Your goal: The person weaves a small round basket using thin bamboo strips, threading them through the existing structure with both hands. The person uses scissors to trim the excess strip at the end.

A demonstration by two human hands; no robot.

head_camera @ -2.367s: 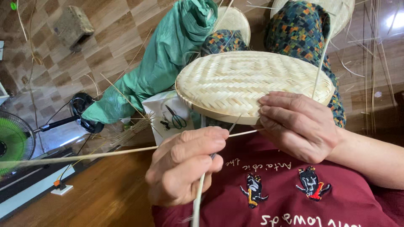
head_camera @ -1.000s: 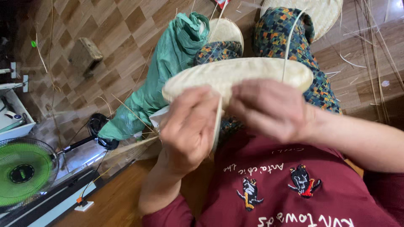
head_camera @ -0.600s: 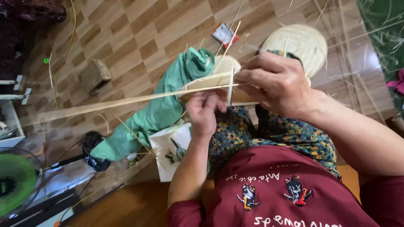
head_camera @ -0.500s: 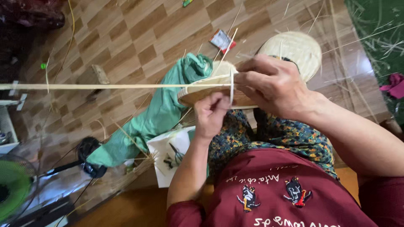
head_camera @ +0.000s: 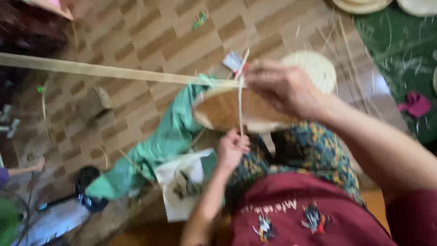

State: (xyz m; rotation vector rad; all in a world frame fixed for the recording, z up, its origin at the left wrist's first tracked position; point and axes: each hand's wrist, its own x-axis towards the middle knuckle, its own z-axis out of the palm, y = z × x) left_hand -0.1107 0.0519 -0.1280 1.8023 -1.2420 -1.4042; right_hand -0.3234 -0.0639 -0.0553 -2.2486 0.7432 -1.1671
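Head view, blurred. Woven bamboo tray [head_camera: 236, 111]: centre frame, tilted on edge over the lap. Right hand [head_camera: 284, 86]: closed on the tray's upper rim at 1 o'clock. Left hand [head_camera: 231, 148]: fist clamped on a thin bamboo strip [head_camera: 240, 107] at 6 o'clock. Long bamboo slat [head_camera: 104, 70]: runs toward 9 o'clock. Green cloth [head_camera: 159, 146]: on the floor at 8 o'clock.
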